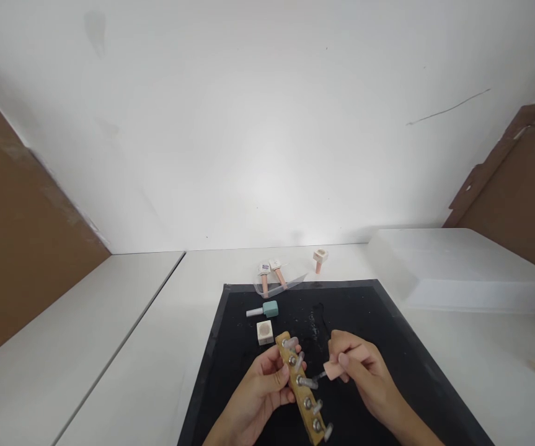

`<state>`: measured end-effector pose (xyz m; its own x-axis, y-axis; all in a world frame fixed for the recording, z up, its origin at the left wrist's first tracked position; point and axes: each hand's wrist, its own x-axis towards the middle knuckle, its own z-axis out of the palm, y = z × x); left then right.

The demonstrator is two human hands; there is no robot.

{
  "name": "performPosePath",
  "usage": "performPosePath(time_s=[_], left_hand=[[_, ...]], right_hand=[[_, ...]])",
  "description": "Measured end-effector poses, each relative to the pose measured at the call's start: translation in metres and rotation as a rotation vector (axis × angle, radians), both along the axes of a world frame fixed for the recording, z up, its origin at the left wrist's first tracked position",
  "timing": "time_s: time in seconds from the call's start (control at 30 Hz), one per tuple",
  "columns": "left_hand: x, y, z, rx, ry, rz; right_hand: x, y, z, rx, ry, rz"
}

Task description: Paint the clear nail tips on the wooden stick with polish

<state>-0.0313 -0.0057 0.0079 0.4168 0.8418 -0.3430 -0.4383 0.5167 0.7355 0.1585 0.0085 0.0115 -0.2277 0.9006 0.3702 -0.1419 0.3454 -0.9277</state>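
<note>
My left hand (267,387) grips a wooden nail-tip holder (303,396), a narrow bar with a row of round metal studs. Several clear nail tips (307,382) stick out from its right side. Between the closed fingers of my right hand (364,375) is a nail polish brush (333,370) with a pink handle. Its bristle end points left and is at the middle nail tip; whether it touches is too small to tell. A square white polish bottle (265,332) stands on the black mat, just beyond my left hand.
A green polish bottle (270,309) with a white cap lies on the black mat (355,310). Behind it, two pink-capped bottles (264,270) lie on a clear plastic piece. Another pink-capped bottle (320,255) lies further right. A translucent white box (472,266) is at the right.
</note>
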Motion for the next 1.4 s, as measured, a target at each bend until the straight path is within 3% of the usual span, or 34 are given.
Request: performPosePath(time_s=[0.2, 0.5, 0.87, 1.17, 1.4], left_hand=[[0.002, 0.0, 0.0, 0.014, -0.006, -0.009], [0.001, 0.0, 0.001, 0.014, -0.001, -0.042], [0.003, -0.002, 0.003, 0.019, 0.001, -0.065], [0.002, -0.002, 0.004, 0.01, -0.005, -0.062], [0.003, -0.001, 0.004, 0.002, 0.022, -0.049]], right_hand=[[-0.001, -0.002, 0.011, -0.022, -0.074, 0.048], [0.0, 0.001, -0.007, -0.061, 0.015, -0.01], [-0.002, -0.002, 0.005, -0.096, -0.049, 0.036], [0.0, 0.001, -0.008, -0.158, 0.043, 0.027], [-0.001, -0.001, 0.005, -0.113, -0.013, 0.002]])
